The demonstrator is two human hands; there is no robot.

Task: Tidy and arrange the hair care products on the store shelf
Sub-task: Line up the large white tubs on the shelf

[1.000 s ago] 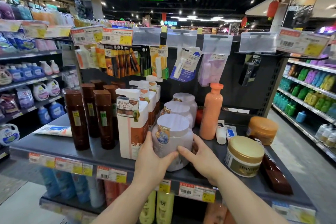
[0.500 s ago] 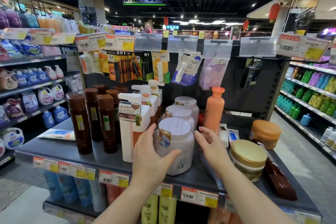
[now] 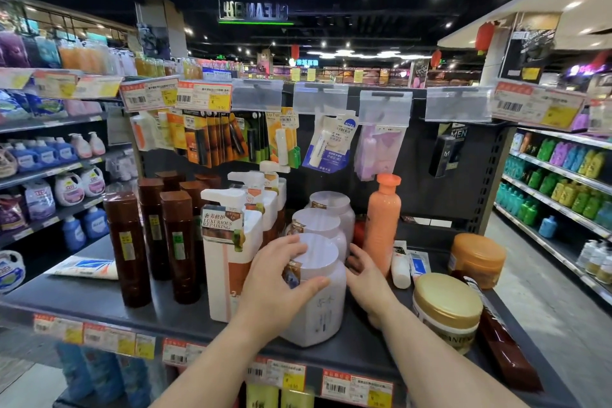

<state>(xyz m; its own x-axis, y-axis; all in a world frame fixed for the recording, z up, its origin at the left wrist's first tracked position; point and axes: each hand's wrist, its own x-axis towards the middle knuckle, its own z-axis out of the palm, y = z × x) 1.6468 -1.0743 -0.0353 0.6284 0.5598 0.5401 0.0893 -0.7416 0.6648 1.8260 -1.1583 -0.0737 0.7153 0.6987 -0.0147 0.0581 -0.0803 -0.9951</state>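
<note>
**Both hands at the front jar on the hair care shelf**

The left hand (image 3: 280,288) wraps over the near white jar (image 3: 323,305), fingers curled across its lid and left shoulder, thumb lying along its front. The right hand (image 3: 366,278) sits at the jar's right side with fingers spread and only loosely bent; whether they touch the jar or merely hover beside it cannot be told.

The jar stands upright near the front edge of the dark shelf (image 3: 82,298), at the head of a row: a second white jar (image 3: 318,222) just behind it and a third (image 3: 331,204) farther back. Just to its left stands a white pump bottle (image 3: 228,262) with a "Luxurious Repairing" tag, and left of that a group of tall brown bottles (image 3: 127,248). To the right, farther back, an orange bottle (image 3: 382,222) stands upright. A gold-lidded tub (image 3: 447,305) sits near the front right, an orange-lidded tub (image 3: 477,257) behind it, and a dark brown bottle (image 3: 506,341) lies on its side along the right edge.
</note>
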